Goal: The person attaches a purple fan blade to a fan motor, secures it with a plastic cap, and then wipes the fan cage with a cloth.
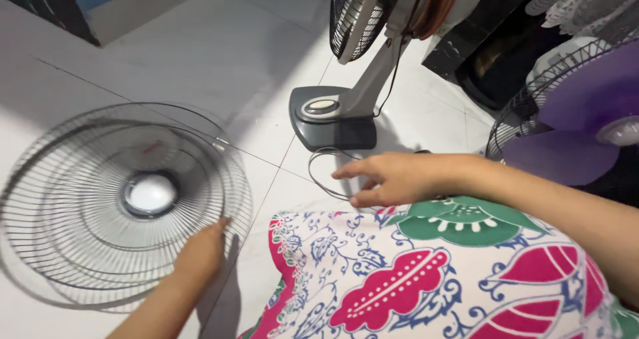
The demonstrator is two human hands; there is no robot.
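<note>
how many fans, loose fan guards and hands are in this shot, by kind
fans: 2, a grey-based stand fan and a purple-bladed fan
loose wire fan guards: 1, the guard on the floor, touched by the left hand
hands: 2, counting the right hand by the cord
total: 5

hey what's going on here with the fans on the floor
A person sits on a white tiled floor with fan parts around them. Their left hand rests on the rim of a round wire fan guard lying flat on the tiles; it looks blurred. Their right hand reaches over a loop of cord near the grey base of a standing fan. Another fan with purple blades sits at the right.
</note>
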